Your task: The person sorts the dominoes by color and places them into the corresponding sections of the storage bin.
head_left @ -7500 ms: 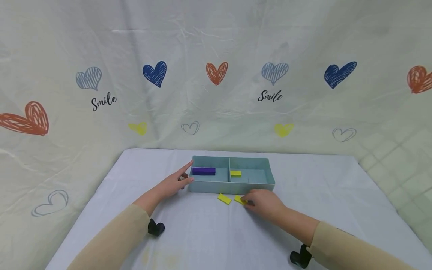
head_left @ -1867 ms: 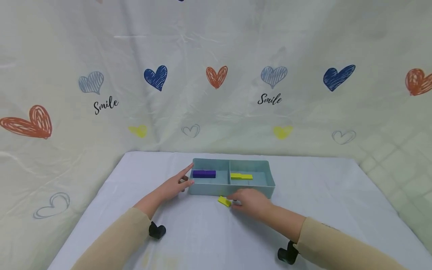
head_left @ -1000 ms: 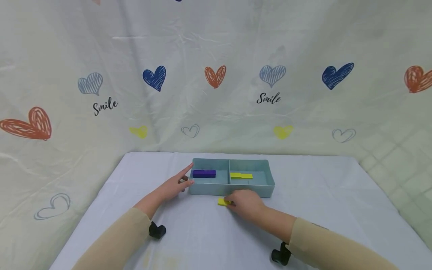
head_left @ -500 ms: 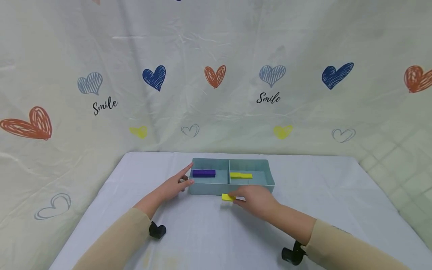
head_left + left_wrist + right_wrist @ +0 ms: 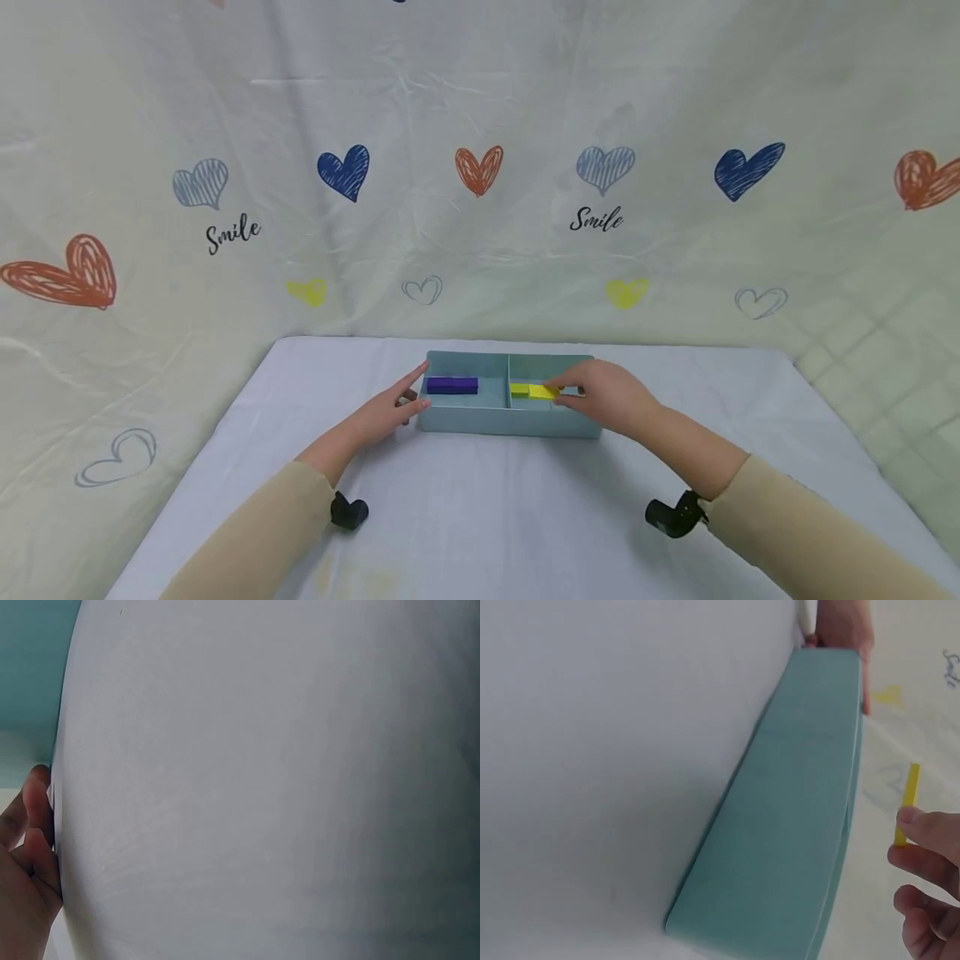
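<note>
A pale teal two-compartment box (image 5: 480,421) stands on the white-covered table. My left hand (image 5: 378,414) is at its left end, index finger and thumb stretched out against the end, other fingers bent; the left wrist view shows those fingers (image 5: 37,802) touching the box. Above the right compartment, my right hand (image 5: 611,396) pinches a flat yellow block (image 5: 542,392) between thumb and fingertips. The right wrist view shows this yellow block (image 5: 910,787) raised above the rim. Another yellow block (image 5: 519,390) lies beside the divider; any behind the held one is hidden. Purple blocks (image 5: 452,386) lie in the left compartment.
A thin divider (image 5: 509,382) splits the box. White cloth (image 5: 480,517) covers the table. A backdrop printed with hearts (image 5: 480,171) rises behind. Black wrist cameras (image 5: 348,510) hang below both sleeves.
My right hand has picked up the last yellow block from the cloth before the box and carried it up and right, over the right compartment. The left hand has stayed put.
</note>
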A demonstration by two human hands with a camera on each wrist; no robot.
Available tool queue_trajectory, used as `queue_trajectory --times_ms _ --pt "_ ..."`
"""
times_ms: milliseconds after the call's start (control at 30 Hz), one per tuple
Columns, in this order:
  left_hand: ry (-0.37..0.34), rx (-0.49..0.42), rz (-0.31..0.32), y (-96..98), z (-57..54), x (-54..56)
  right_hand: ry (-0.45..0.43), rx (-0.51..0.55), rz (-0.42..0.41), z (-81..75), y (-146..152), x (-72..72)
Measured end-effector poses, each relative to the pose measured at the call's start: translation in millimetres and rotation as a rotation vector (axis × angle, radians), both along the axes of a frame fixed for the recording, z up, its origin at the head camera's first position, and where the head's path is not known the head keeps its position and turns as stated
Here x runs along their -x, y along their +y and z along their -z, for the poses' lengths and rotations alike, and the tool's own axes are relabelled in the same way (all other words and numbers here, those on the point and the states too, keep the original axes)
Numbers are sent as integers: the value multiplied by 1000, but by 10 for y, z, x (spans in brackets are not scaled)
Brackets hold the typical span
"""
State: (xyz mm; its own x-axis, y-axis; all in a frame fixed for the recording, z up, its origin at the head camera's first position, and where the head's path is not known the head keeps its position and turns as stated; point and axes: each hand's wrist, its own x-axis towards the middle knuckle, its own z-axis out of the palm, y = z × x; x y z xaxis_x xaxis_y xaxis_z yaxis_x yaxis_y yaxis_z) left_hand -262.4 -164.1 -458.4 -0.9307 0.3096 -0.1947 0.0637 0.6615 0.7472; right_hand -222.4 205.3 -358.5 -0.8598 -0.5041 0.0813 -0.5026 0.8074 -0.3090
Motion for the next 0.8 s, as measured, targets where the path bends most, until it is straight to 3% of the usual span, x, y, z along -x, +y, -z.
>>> queue_trajectory --times_ms 300,533,800 --pt "-2 0 -2 -1 -5 0 37 -97 6 44 53 254" --pt "-6 16 -7 1 -15 -5 46 -213 19 198 41 450" --pt "-8 21 -9 3 -21 -10 41 -278 42 385 48 604"
